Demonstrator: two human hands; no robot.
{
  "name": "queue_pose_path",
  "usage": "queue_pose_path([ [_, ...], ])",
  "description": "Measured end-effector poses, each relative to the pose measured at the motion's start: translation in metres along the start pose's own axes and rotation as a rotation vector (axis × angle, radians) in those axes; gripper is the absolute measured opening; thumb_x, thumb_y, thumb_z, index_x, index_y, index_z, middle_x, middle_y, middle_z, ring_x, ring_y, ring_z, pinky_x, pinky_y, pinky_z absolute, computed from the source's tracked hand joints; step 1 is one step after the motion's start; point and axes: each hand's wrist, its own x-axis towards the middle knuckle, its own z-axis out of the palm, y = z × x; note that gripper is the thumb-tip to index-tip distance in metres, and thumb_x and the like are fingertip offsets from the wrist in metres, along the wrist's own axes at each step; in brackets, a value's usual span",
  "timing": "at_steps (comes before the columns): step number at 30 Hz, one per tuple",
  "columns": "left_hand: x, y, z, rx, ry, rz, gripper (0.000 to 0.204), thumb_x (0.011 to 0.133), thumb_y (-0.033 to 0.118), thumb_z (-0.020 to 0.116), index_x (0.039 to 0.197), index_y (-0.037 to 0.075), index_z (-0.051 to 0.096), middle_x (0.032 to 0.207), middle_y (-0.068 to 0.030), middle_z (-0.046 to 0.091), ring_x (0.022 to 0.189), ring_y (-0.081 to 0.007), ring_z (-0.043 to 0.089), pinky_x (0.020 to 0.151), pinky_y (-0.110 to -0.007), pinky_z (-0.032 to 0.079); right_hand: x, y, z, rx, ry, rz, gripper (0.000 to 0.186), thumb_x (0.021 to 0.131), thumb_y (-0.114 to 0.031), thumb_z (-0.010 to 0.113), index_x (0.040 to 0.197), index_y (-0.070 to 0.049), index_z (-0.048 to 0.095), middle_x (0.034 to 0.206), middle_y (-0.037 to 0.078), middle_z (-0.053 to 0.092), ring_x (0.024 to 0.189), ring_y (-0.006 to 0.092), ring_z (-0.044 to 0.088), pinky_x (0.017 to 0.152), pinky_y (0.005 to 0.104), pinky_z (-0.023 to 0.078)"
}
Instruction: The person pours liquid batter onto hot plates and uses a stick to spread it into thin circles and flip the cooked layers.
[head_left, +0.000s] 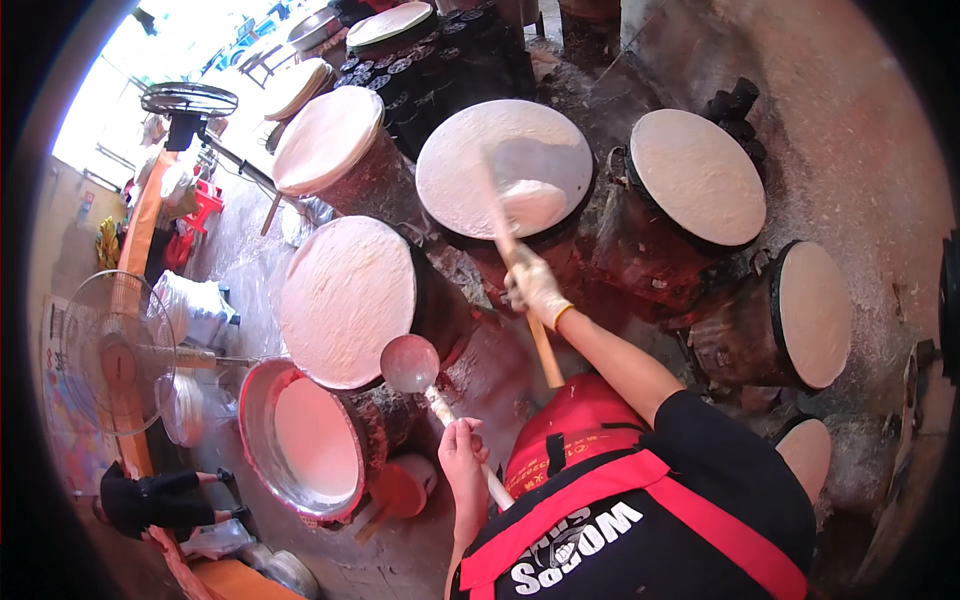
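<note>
My right hand, in a white glove, is closed around the wooden handle of a long tool. Its far end, smeared by motion, lies over the round griddle on the drum stove straight ahead. Pale batter coats that griddle, with a greyish patch and a raised pale mound near the handle. My bare left hand grips the pale shaft of a ladle. The ladle's round bowl hangs beside the near-left griddle, which also carries a pale layer.
A red-rimmed tub of pale liquid stands at lower left. More drum stoves with pale round tops, such as the right one, curve around me. Two fans, one a standing fan, are at left. Another person stands at lower left.
</note>
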Motion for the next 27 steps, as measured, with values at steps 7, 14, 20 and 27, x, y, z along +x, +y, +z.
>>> queue_pose_path([
  [7,0.005,0.004,0.058,-0.014,0.005,0.049,0.025,0.098,0.025,0.049,0.088,0.004,0.057,0.064,0.0065,0.038,0.053,-0.0007,0.032,0.045,-0.017,0.025,0.001,-0.023,-0.163,-0.247,-0.146,0.111,0.041,0.098,-0.025,0.043,0.138,-0.036,0.041,0.063,-0.003,0.045,0.041,0.0057,0.033,0.035,0.0217,0.029],
  [14,0.021,-0.008,0.12,-0.043,-0.041,0.014,0.024,0.098,0.025,0.049,0.091,0.003,0.057,0.078,0.0023,0.049,0.059,-0.0028,0.036,0.046,-0.017,0.028,0.019,-0.057,-0.154,-0.2,-0.3,0.079,0.041,0.098,-0.027,0.045,0.139,-0.028,0.041,0.061,-0.003,0.046,0.04,0.0064,0.035,0.035,0.0228,0.03],
  [20,0.012,-0.014,0.156,-0.052,0.06,0.023,0.026,0.098,0.027,0.05,0.088,0.004,0.058,0.068,0.0061,0.041,0.054,-0.0011,0.032,0.046,-0.018,0.026,0.047,-0.094,-0.239,-0.274,-0.287,0.19,0.045,0.095,-0.039,0.049,0.138,-0.028,0.042,0.061,-0.004,0.043,0.041,0.0053,0.034,0.035,0.0214,0.029],
  [27,0.014,-0.012,0.17,-0.112,0.024,0.062,0.04,0.1,0.031,0.044,0.13,0.005,0.048,0.08,0.0016,0.047,0.057,-0.0037,0.038,0.047,-0.018,0.032,0.11,-0.137,-0.189,-0.3,-0.071,-0.094,0.035,0.097,-0.03,0.045,0.132,-0.026,0.05,0.062,-0.005,0.042,0.039,0.004,0.03,0.033,0.0228,0.026],
])
